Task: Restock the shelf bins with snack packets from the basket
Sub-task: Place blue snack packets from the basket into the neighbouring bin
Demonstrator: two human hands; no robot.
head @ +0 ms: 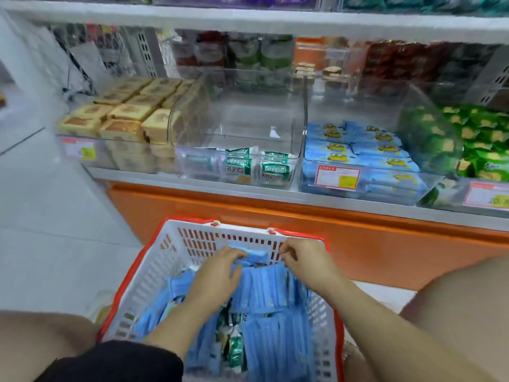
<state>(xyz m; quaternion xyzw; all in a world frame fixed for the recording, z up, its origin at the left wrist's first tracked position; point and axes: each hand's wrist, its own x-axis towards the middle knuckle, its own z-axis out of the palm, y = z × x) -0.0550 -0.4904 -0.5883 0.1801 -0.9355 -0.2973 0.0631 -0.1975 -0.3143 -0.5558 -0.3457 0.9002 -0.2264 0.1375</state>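
A bundle of flat blue snack packets (254, 256) stands on edge at the far end of a white plastic lattice basket with a red rim (154, 260). The person holds it from both sides. The left hand (220, 274) lies over the bundle's left end, fingers curled over the top edge and thumb down the near face. The right hand (305, 260) closes on the right end, fingers bent downward just beside the basket's far wall.

More blue packets fill the rest of the basket in upright rows, with a few green-and-white foil packets (235, 351) wedged among them near the middle. The basket sits on the pale floor between the person's bare knees, just in front of the orange shelf base (358, 238).

On the shelf above stands a row of clear plastic bins. The middle bin (248, 111), straight ahead, holds only a few green-and-white packets at its front. In the bin to its right lie stacked blue packets printed with yellow figures (358, 144), behind a red-bordered price label (337, 176). Farther right are green packets (482, 144), and to the left, tan boxed cakes (124, 117).
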